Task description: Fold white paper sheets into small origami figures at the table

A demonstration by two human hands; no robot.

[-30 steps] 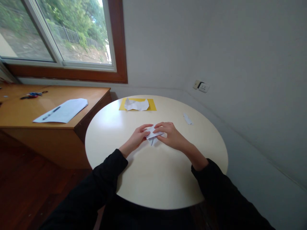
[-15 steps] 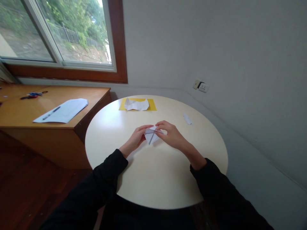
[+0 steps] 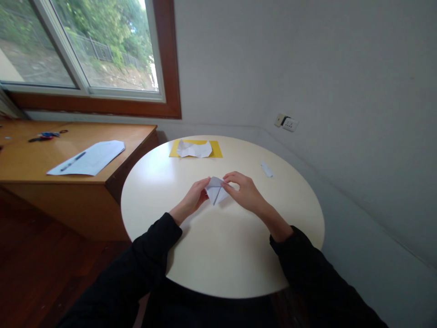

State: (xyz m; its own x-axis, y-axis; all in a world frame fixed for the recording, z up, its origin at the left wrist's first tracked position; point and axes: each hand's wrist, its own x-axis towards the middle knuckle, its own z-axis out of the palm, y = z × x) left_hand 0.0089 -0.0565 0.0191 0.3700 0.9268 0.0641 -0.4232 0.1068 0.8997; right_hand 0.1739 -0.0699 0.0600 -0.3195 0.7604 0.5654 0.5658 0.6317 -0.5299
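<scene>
A small folded white paper, pointed at its lower end, is held between my two hands a little above the round table. My left hand grips its left edge, thumb and fingers closed on it. On the opposite side, my right hand pinches the paper's upper right edge between thumb and fingers. The fingers behind the paper are partly hidden.
Toward the table's far side lies a creased white paper on a yellow sheet. A small white paper piece rests at the right. Left stands a wooden desk bearing white sheets and a pen.
The left fingers have drawn back from the paper's top edge, and more of its upper flap shows. The right hand has shifted only slightly, still pinching the paper.
</scene>
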